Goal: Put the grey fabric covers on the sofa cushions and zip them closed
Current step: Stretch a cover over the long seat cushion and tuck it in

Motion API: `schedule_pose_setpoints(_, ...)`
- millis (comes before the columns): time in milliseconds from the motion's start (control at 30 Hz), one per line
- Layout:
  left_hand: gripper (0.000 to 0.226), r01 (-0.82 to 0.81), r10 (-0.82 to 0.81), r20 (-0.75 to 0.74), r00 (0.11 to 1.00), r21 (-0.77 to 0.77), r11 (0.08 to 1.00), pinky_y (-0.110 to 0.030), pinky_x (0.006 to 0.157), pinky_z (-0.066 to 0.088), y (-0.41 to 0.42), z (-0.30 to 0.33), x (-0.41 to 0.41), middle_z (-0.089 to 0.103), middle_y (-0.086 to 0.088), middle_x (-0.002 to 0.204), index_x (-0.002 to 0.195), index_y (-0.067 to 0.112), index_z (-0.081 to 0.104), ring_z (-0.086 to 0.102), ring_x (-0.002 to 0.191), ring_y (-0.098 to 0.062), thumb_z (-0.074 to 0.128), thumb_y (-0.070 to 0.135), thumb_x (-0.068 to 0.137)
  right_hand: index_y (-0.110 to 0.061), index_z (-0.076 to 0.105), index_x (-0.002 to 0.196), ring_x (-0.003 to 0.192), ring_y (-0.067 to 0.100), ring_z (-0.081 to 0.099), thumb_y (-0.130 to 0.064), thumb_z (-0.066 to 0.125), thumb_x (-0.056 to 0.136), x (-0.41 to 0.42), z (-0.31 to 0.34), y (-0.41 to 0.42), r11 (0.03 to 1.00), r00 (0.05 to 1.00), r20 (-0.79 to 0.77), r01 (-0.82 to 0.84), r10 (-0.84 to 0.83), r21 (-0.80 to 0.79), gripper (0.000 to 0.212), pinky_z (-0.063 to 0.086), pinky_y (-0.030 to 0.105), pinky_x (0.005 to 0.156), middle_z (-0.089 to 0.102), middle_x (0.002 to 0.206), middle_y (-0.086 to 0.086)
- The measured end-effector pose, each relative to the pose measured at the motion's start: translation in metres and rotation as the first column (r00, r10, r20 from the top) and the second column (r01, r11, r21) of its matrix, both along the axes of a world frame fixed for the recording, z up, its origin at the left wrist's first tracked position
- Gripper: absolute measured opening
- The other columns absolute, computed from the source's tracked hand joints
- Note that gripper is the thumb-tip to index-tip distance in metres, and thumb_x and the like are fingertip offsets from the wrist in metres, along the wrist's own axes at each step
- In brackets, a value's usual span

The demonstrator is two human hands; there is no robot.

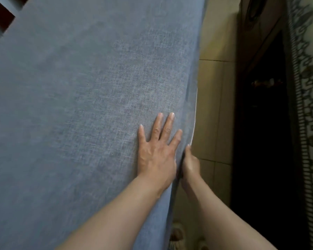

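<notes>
A large sofa cushion in a grey fabric cover (90, 112) stands on edge and fills most of the view. My left hand (157, 150) presses flat against its broad face near the right edge, fingers straight and spread. My right hand (190, 163) is at the cushion's right side edge, its fingers tucked behind the fabric where a thin pale seam line (195, 112) runs upward. Whether those fingers pinch a zipper pull is hidden by the cushion's edge.
Beige floor tiles (215, 105) lie to the right of the cushion. A dark wooden piece of furniture (260, 123) stands beyond them, with a patterned lace cloth (311, 123) at the far right. A dark slatted frame (0, 13) shows at top left.
</notes>
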State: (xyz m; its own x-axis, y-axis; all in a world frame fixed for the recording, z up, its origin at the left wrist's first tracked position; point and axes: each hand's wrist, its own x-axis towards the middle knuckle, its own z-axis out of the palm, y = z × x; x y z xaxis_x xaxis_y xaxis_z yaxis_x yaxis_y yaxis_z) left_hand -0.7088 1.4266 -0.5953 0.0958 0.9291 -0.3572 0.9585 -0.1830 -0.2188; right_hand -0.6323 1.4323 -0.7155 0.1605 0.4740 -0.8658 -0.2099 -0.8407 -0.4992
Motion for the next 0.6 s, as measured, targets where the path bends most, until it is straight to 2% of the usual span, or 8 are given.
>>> schedule_pose_setpoints(100,0.072,0.017,-0.016,0.004,1.000,-0.054,0.998,-0.062,0.104,-0.017,-0.036,0.003,-0.004,-0.050,-0.002,0.140,0.149,0.031,-0.006,-0.044,0.130,-0.026,0.040,0.043,0.094,-0.007,0.068,0.102,0.091,0.029,0.066,-0.046,0.046,0.095,-0.002,0.001,-0.032,0.997,0.994,0.094,-0.061,0.056,0.048,0.046,0.052,0.042,0.089,0.070,0.096,0.011)
schedule_pose_setpoints(267,0.069,0.067,-0.067,0.005,0.998,0.026,0.997,-0.061,0.104,-0.014,-0.044,-0.011,-0.011,-0.041,-0.001,0.146,0.148,0.033,0.010,-0.037,0.135,-0.024,0.045,0.043,0.090,-0.001,0.069,0.091,0.088,0.034,0.065,-0.040,0.049,0.094,-0.002,-0.026,-0.033,0.964,0.905,0.403,-0.215,0.136,0.158,0.045,0.048,0.034,0.073,0.069,0.093,0.023)
schedule_pose_setpoints(333,0.065,0.083,-0.083,-0.001,0.997,0.045,0.996,-0.062,0.106,-0.010,-0.038,-0.017,-0.011,-0.037,0.000,0.149,0.146,0.034,0.017,-0.033,0.137,-0.024,0.047,0.042,0.089,0.000,0.069,0.087,0.085,0.036,0.065,-0.039,0.047,0.095,-0.014,-0.038,-0.028,0.947,0.895,0.428,-0.237,0.125,0.219,0.046,0.040,0.030,0.065,0.068,0.092,0.025)
schedule_pose_setpoints(433,0.058,0.110,-0.108,-0.032,0.994,0.064,0.992,-0.062,0.108,-0.003,-0.037,-0.020,-0.012,-0.031,0.000,0.152,0.145,0.035,0.020,-0.027,0.140,-0.024,0.043,0.044,0.092,0.001,0.067,0.098,0.094,0.040,0.061,-0.042,0.043,0.097,-0.026,-0.045,-0.028,0.956,0.859,0.505,-0.216,0.088,0.201,0.049,0.036,0.031,0.067,0.065,0.103,0.027)
schedule_pose_setpoints(500,0.063,0.104,-0.101,-0.037,0.994,0.091,0.990,-0.062,0.108,-0.002,-0.047,-0.017,-0.014,-0.029,-0.002,0.153,0.146,0.034,0.018,-0.026,0.141,-0.025,0.043,0.045,0.090,0.001,0.066,0.100,0.097,0.039,0.060,-0.041,0.044,0.096,-0.017,-0.038,-0.037,0.965,0.856,0.515,-0.169,0.043,0.200,0.048,0.039,0.034,0.071,0.065,0.104,0.026)
schedule_pose_setpoints(600,0.072,0.088,-0.086,-0.021,0.996,0.099,0.991,-0.062,0.108,-0.005,-0.077,-0.012,-0.019,-0.032,-0.003,0.152,0.148,0.035,0.011,-0.028,0.139,-0.028,0.046,0.048,0.087,-0.003,0.068,0.099,0.097,0.035,0.062,-0.043,0.047,0.094,0.000,-0.032,-0.073,0.963,0.916,0.400,-0.141,0.039,0.229,0.045,0.048,0.039,0.084,0.067,0.099,0.018)
